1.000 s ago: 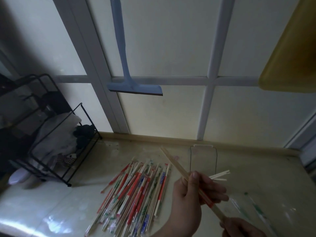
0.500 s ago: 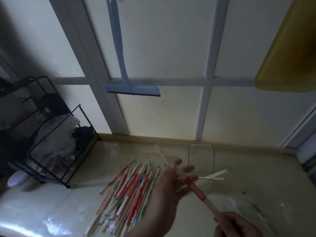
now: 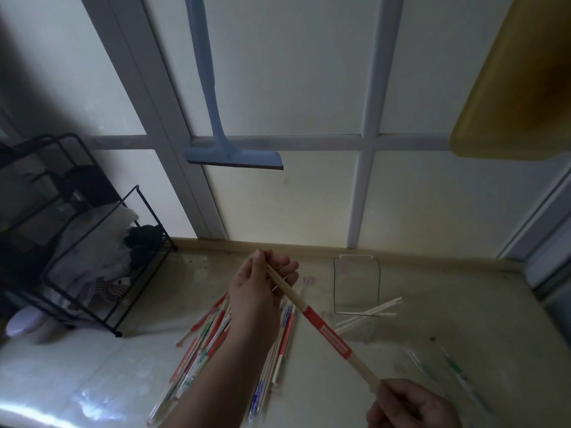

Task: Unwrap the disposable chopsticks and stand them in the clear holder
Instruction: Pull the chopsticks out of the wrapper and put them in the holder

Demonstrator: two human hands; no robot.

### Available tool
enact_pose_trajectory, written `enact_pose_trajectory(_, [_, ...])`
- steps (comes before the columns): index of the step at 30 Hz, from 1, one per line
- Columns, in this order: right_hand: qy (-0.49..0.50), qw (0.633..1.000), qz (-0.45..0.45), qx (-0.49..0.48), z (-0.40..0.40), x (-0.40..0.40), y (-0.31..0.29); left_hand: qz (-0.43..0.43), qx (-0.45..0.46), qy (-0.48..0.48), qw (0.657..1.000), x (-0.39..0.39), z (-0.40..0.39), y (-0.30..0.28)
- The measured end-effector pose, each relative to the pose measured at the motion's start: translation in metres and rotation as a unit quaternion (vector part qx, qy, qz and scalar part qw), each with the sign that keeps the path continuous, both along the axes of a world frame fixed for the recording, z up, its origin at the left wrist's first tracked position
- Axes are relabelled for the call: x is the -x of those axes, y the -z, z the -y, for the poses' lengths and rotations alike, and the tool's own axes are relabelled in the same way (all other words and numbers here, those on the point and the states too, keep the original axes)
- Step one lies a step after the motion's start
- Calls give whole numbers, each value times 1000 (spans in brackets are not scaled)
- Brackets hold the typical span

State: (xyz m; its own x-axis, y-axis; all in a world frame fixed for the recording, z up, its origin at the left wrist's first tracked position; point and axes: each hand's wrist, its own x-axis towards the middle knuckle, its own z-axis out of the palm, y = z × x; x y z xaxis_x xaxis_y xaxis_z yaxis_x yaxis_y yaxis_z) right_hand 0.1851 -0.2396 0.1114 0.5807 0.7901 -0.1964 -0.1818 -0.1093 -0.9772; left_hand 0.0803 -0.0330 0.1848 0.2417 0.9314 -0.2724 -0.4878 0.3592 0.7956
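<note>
- Our left hand (image 3: 261, 284) has its grip closed around the far end of a pair of disposable chopsticks (image 3: 321, 325), fingers curled over the wood; our right hand (image 3: 412, 404) pinches the near end at the bottom edge of view.
- The pair is held in the air above the table (image 3: 463, 304), its long axis running diagonally from far-left to near-right, the far tip poking just past the left fingers.
- It is a slim, straight stick of pale bare wood, with a red printed paper band (image 3: 327, 333) wrapped round its middle stretch.
- Under the left forearm lies a fanned heap of wrapped chopsticks (image 3: 204, 344), thin sleeves printed in red, green and blue, mostly pointing away from us.
- The clear holder (image 3: 357, 285) lies beyond and to the right of the held pair, a transparent, flat-sided piece with a dark outline; we think it is lying down rather than upright, though its clarity makes that hard to read.
- A few bare pale chopsticks (image 3: 374, 312) rest across its near edge, pointing right and slightly away.
- Limp clear wrappers (image 3: 457, 369) with green print lie on the glossy, pale table at the right.
- A black wire rack (image 3: 102, 267) holding crumpled cloth stands at the left.
</note>
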Motion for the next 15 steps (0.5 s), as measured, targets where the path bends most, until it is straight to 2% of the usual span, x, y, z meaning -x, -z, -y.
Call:
enact_pose_trajectory(4, [43, 998, -41, 6, 2, -5, -4, 15, 53, 54, 997, -10, -2, -1])
enact_pose_trajectory(7, [52, 998, -39, 13, 5, -9, -5, 41, 82, 102, 991, -15, 3, 5])
enact_pose_trajectory(10, [41, 998, -33, 27, 10, -13, 1, 72, 99, 55, 991, -13, -13, 11])
enact_pose_trajectory(13, [22, 999, 16, 43, 22, -14, 14, 98, 119, 2, 988, -5, -33, 15])
enact_pose_trajectory(15, [6, 998, -6, 59, 26, -14, 17, 98, 123, -11, 987, 1, -40, 18])
